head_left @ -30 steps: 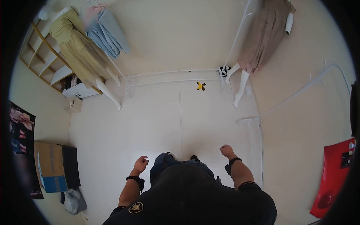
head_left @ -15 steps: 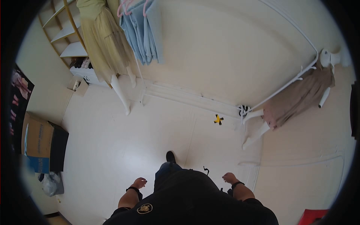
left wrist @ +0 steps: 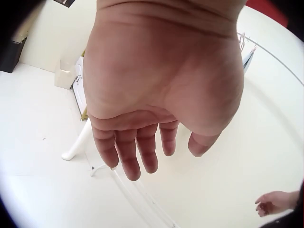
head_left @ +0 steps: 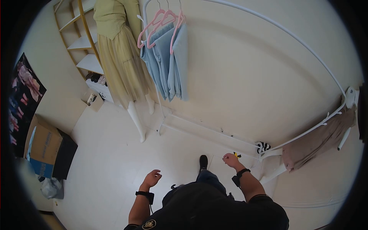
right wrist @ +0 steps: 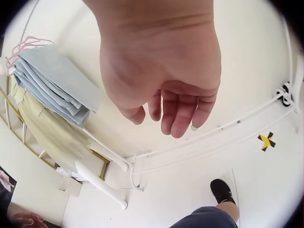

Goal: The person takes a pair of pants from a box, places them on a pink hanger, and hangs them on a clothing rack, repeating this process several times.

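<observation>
Held low in front of the body, the left hand [head_left: 152, 178] hangs over the floor with relaxed fingers and holds nothing; the left wrist view shows its bare palm [left wrist: 161, 80]. The right hand [head_left: 232, 160] is forward on the other side, its fingers loosely curled around nothing, as its palm [right wrist: 161, 61] in the right wrist view shows. Neither hand touches anything. Ahead, folded light blue trousers [head_left: 166, 63] hang on pink hangers [head_left: 174, 32] from a white rack [head_left: 291, 32].
A mannequin in a yellow-green skirt [head_left: 124, 65] stands left of the trousers, beside a shelf unit [head_left: 90, 63]. Low rack bars [head_left: 211, 132] run along the wall. At right is a brown dress [head_left: 318, 142]; at left, a cardboard box [head_left: 46, 145].
The view has swung so that the trousers and rack appear larger and nearer the middle. One foot has stepped forward. Both hands have risen in view, still empty.
</observation>
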{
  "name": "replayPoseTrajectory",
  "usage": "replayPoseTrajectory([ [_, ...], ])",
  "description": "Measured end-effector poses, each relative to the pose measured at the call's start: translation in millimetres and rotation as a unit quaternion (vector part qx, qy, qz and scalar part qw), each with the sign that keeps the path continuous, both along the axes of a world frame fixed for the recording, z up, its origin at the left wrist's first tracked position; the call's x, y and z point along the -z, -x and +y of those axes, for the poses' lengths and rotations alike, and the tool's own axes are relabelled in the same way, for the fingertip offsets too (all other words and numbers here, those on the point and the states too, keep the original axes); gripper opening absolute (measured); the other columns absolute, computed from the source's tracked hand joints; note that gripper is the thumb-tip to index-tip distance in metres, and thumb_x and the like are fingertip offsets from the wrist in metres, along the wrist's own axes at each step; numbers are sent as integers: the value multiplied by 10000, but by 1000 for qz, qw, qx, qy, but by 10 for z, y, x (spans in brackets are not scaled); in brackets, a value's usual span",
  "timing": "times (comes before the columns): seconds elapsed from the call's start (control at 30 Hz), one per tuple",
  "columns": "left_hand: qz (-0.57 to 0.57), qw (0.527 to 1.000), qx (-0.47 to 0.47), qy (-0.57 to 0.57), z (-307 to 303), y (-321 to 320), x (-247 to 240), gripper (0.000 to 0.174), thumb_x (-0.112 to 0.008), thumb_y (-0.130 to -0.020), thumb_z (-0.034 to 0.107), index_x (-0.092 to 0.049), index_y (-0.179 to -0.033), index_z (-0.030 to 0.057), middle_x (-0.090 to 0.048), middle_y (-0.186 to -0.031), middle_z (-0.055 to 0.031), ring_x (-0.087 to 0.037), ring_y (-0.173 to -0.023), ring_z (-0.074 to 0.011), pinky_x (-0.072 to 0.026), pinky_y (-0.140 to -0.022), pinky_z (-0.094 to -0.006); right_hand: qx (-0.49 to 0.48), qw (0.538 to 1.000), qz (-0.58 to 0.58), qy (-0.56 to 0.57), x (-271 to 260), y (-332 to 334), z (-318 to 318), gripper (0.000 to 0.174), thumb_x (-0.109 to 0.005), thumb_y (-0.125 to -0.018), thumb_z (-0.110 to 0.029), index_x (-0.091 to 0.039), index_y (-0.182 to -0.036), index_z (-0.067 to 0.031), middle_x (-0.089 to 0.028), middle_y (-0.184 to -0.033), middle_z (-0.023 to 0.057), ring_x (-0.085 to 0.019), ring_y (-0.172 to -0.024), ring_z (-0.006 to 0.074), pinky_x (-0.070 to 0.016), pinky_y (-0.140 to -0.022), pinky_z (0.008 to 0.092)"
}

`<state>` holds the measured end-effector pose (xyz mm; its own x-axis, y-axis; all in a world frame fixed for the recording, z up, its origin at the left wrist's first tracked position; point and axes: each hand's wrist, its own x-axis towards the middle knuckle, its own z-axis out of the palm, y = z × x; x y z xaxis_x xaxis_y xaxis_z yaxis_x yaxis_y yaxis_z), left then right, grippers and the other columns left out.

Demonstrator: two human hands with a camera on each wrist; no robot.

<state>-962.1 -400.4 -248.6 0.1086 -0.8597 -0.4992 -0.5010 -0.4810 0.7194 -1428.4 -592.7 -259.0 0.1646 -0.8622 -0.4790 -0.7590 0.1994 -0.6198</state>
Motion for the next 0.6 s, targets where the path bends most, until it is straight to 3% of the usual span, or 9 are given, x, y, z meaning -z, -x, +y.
replayPoseTrajectory([
  [0.03, 3, 1000, -11, 1, -88, 23, -113, 414, -607, -839, 281, -551, -1178, 50, -660, -1010, -129, -639, -918, -257, -504, -809, -348, -27, 999, -4, 41, -3, -74, -247, 305, -636, -786, -242, -624, -985, -10, -656, -790, 105, -634, -658, 178, -505, -623, 308],
  [0.1, -5, 999, -32, 11, -320, 56, -323, 405, -608, -842, 267, -549, -1177, 47, -659, -1010, -130, -640, -910, -254, -506, -804, -347, -54, 993, -29, 98, 177, -250, -900, 304, -643, -790, -228, -616, -1007, -18, -650, -784, 98, -625, -669, 169, -500, -627, 306],
  [0.17, -33, 997, -55, 39, -651, 54, -562, 397, -614, -841, 248, -544, -1173, 41, -657, -1004, -135, -642, -891, -245, -508, -793, -343, -67, 990, -49, 116, -124, -562, -1554, 313, -648, -787, -271, -620, -1005, -47, -646, -831, 110, -621, -763, 225, -494, -690, 329],
  [0.23, -30, 988, -108, 104, -1024, 72, -758, 372, -616, -839, 189, -539, -1171, 40, -655, -984, -132, -640, -878, -239, -510, -781, -344, -57, 981, -117, 144, -234, -853, -2287, 296, -648, -796, -243, -610, -1014, -46, -639, -819, 102, -609, -738, 214, -490, -685, 323],
  [0.37, 11, 962, -175, 210, -1885, 232, -1420, 418, -617, -831, 112, -488, -1225, 51, -630, -1016, -102, -607, -934, -204, -481, -825, -334, -99, 948, -191, 233, -1157, -1535, -3483, 319, -634, -820, -207, -567, -1080, -33, -639, -804, 89, -605, -729, 195, -489, -683, 307],
  [0.53, -48, 918, -206, 337, -2765, 481, -2495, 517, -603, -828, 76, -401, -1303, 46, -576, -1113, -100, -543, -1050, -203, -422, -908, -346, -115, 879, -339, 314, -2194, -2303, -4662, 463, -631, -833, -173, -456, -1234, -21, -602, -1075, 122, -614, -872, 197, -492, -759, 314],
  [0.6, -53, 874, -208, 436, -3003, 532, -2791, 524, -535, -881, 99, -322, -1357, 43, -512, -1187, -109, -491, -1106, -210, -381, -954, -357, -122, 840, -412, 331, -2494, -2593, -5030, 517, -626, -837, -167, -406, -1281, -19, -547, -1182, 145, -588, -987, 221, -478, -817, 323],
])
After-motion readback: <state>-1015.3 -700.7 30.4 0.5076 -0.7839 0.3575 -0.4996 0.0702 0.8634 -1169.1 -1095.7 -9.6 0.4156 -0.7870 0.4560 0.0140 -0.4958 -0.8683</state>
